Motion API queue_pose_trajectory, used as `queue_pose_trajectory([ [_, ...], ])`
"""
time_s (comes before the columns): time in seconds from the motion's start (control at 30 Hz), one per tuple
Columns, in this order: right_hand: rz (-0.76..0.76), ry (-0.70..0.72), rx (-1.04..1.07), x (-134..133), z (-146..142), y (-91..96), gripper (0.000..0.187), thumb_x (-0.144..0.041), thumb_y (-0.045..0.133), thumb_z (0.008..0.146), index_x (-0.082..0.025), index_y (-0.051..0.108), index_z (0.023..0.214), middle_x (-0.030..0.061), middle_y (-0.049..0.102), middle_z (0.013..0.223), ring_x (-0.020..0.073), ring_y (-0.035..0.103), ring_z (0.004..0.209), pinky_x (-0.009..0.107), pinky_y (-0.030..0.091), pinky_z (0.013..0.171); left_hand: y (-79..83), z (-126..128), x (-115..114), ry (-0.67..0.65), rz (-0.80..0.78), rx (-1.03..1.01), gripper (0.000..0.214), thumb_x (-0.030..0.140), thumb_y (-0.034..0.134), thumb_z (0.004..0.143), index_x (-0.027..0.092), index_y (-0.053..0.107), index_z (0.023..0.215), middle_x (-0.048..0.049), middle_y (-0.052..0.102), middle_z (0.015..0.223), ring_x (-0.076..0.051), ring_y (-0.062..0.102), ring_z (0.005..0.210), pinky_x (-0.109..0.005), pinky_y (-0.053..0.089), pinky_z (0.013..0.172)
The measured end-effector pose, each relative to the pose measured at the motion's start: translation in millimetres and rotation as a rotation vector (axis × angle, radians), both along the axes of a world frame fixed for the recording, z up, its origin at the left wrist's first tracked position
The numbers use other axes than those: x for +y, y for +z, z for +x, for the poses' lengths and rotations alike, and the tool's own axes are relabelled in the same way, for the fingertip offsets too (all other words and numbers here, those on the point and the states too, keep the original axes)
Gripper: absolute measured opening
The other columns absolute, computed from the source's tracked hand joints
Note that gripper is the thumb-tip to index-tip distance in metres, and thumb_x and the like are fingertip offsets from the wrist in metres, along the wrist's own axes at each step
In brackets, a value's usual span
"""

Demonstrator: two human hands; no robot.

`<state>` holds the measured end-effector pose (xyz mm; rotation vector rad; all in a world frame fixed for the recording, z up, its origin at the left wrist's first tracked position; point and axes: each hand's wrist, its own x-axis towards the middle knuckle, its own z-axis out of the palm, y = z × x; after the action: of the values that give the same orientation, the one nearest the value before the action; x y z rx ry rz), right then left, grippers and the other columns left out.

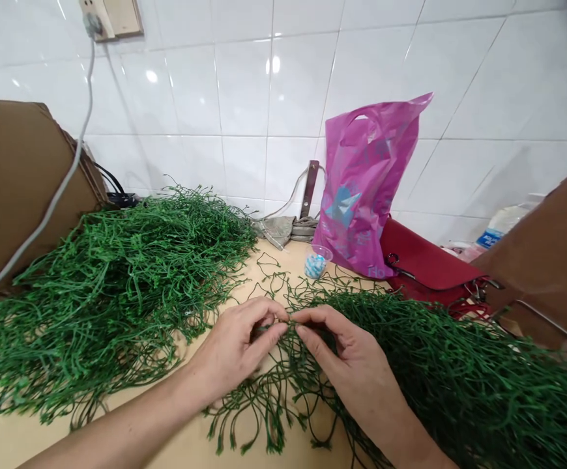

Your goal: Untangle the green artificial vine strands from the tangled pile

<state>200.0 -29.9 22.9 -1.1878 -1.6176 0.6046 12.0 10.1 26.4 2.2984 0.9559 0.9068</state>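
At the middle of the table, my left hand [247,335] and my right hand [345,355] meet fingertip to fingertip. Both pinch a thin green plastic stem [291,322] between thumb and forefinger; most of it is hidden or too fine to follow. Loose green stems with small budded tips [274,423] lie below my hands. A big heap of the same artificial greenery [156,260] spreads to the left of my left hand. Another heap [459,365] lies to the right, partly under my right wrist.
A clear plastic cup [315,262] with blue-and-white bits stands behind my hands, near a purple plastic bag [366,189] and a red bag [435,257]. A cardboard box [19,189] and a hanging white cable [75,156] are at left. Another brown box [552,254] stands at right. White tiles back the table.
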Motion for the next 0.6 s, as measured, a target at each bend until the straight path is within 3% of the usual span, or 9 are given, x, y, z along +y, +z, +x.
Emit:
queue_pose_trajectory([
  [0.17,-0.014,0.032,-0.197,1.9,6.2,-1.6,0.012,-0.020,0.059,0.086,-0.023,0.071,0.087,0.0005,0.072,0.080,0.0171,0.067,0.073,0.029,0.056,0.068,2.6,-3.3,3.6,-0.043,-0.055,-0.006,0.018,0.031,0.058,0.096,0.023,0.073,0.100,-0.0023,0.074,0.095,-0.016,0.066,0.086,-0.027,0.048,0.078],
  [0.33,0.286,-0.065,-0.493,-1.1,8.5,3.1,0.011,-0.014,0.057,0.084,-0.023,0.063,0.080,0.0037,0.067,0.080,0.0224,0.063,0.080,0.039,0.051,0.076,2.6,-4.5,5.0,-0.061,-0.125,-0.028,0.015,0.030,0.064,0.092,0.023,0.077,0.092,-0.0014,0.076,0.087,-0.016,0.066,0.077,-0.027,0.048,0.073],
  [0.4,0.283,-0.041,-0.446,-0.7,10.6,5.9,0.009,-0.015,0.058,0.083,-0.023,0.062,0.081,0.0048,0.068,0.087,0.0233,0.063,0.087,0.040,0.051,0.080,2.1,-4.2,5.7,-0.055,-0.179,-0.085,0.015,0.031,0.064,0.091,0.022,0.077,0.088,-0.0014,0.075,0.084,-0.015,0.064,0.074,-0.027,0.047,0.070],
  [0.47,0.183,-0.011,-0.283,1.9,15.5,7.2,0.007,-0.021,0.058,0.087,-0.023,0.061,0.080,0.0047,0.069,0.093,0.0217,0.065,0.090,0.036,0.053,0.082,2.0,-4.7,7.4,-0.042,-0.251,-0.152,0.017,0.034,0.065,0.090,0.021,0.076,0.087,-0.0018,0.074,0.082,-0.015,0.061,0.071,-0.027,0.045,0.065],
  [0.6,0.048,-0.114,-0.009,8.0,28.2,6.2,0.021,-0.036,0.053,0.095,-0.023,0.063,0.081,0.0028,0.069,0.081,0.0200,0.067,0.083,0.031,0.055,0.073,2.8,-7.3,11.8,0.008,-0.329,-0.251,0.021,0.038,0.066,0.088,0.019,0.074,0.085,-0.0017,0.067,0.077,-0.012,0.049,0.063,-0.027,0.038,0.059],
])
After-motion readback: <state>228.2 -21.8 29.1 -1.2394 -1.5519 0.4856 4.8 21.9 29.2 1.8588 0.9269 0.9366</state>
